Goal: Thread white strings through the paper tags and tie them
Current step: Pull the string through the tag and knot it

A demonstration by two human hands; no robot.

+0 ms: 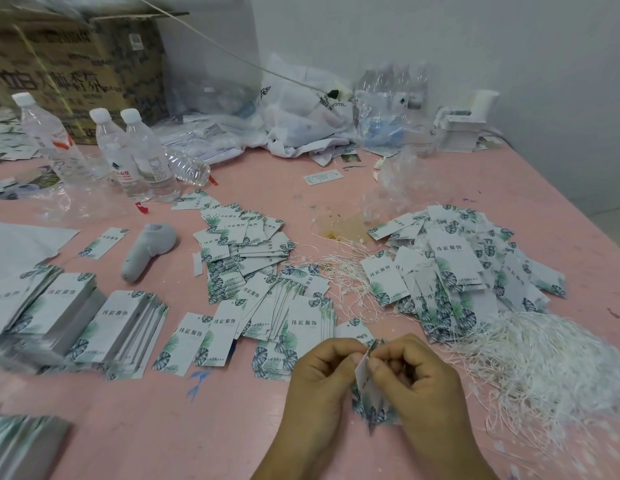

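Tags (248, 258) and strings (544, 355) crowd the table (163, 427); left hand (322, 375) and right hand (416, 372) pinch one tag (369, 393).

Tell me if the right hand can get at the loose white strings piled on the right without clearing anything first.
Probably yes. The pile of white strings lies open on the pink table just right of the right hand, with nothing between them. But that hand and the left hand are both pinching a tag, so it must let go first.

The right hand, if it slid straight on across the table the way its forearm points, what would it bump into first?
The right hand points up and left, toward the left hand. It would meet the paper tag that both hands pinch, then the left hand right behind it. Depth is hard to judge, but they look nearly touching.
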